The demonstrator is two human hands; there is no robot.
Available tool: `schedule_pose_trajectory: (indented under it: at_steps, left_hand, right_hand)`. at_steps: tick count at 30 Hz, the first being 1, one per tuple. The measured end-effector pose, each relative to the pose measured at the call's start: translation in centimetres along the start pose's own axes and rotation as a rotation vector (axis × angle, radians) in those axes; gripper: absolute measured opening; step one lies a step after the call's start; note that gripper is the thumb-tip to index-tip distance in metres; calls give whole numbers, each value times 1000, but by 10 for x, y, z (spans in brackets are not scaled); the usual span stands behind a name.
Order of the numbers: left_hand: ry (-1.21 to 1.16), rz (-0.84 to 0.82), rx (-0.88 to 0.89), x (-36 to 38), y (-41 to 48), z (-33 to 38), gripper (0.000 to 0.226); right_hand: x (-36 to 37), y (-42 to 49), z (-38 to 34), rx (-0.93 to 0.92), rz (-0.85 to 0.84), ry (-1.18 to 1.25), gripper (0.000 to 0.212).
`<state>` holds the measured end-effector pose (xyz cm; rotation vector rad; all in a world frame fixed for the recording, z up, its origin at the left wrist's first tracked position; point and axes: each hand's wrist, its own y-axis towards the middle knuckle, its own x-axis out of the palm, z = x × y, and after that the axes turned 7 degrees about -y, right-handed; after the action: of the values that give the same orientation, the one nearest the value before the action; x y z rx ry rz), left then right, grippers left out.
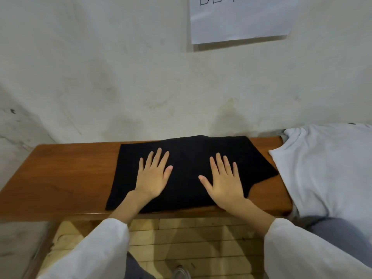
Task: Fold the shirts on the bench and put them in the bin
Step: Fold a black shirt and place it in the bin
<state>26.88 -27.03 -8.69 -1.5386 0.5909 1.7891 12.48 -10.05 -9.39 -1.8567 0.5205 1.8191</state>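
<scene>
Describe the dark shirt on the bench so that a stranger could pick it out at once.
Find the brown wooden bench along the pale wall. Near its middle a black shirt lies flat, with the left hand and right hand spread open on it. It alone is dark and smoothed out, unlike the rumpled pale shirt at the bench's right end.

I am in a plain, bare room: a stained white wall [100, 77] with a paper sheet [239, 19] on it, a wooden worktop [60, 178], a plank floor [191, 238]
</scene>
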Motion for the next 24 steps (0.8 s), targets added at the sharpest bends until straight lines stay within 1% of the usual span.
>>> schedule_pose_trajectory:
  at_steps: [1, 4, 6, 7, 9, 10, 11, 13, 14, 15, 16, 18, 20, 22, 24]
  left_hand:
    - [56, -20, -20, -3, -9, 7, 61]
    - [207, -145, -11, -20, -42, 30, 70]
    - [227, -189, 69, -29, -56, 40, 65]
    - [206, -181, 121, -33, -57, 44, 58]
    - [174, -98, 233, -35, -44, 46, 43]
    - [168, -41, 286, -31, -34, 46, 39]
    - [149, 4, 327, -24, -24, 46, 40]
    - [103, 12, 401, -8, -8, 46, 52]
    - [98, -3, 451, -2, -4, 47, 59]
    - [104, -36, 474, 3, -2, 47, 67]
    - [96, -60, 467, 6, -2, 46, 74]
    - [61, -69, 403, 9, -9, 45, 89]
    - [22, -57, 280, 13, -28, 45, 96]
    - [9, 6, 164, 21, -52, 47, 90]
    - [61, 54, 131, 20, -65, 51, 75]
  right_hand:
    - [1, 1, 11, -49, 14, -6, 93]
    - [-6, 12, 55, -306, -12, -15, 82]
    - [-13, 16, 79, -410, -32, -47, 74]
    - [-16, 14, 83, -412, -19, -62, 70]
    - [-17, 2, 72, -312, 62, -37, 65]
    - [-15, -9, 60, -212, 106, 9, 62]
    - [-14, -19, 44, -81, 133, 66, 62]
    - [-7, -33, 18, 162, 89, 149, 68]
    - [-1, -37, 10, 235, 67, 144, 74]
    - [6, -37, 4, 261, 70, 117, 81]
    - [10, -36, 2, 249, 77, 87, 89]
    - [11, -29, 8, 129, 75, 58, 103]
    - [8, -24, 19, -70, 58, 41, 103]
    - [1, -20, 31, -273, 34, 30, 95]
    - [-2, -17, 42, -409, 35, 16, 86]
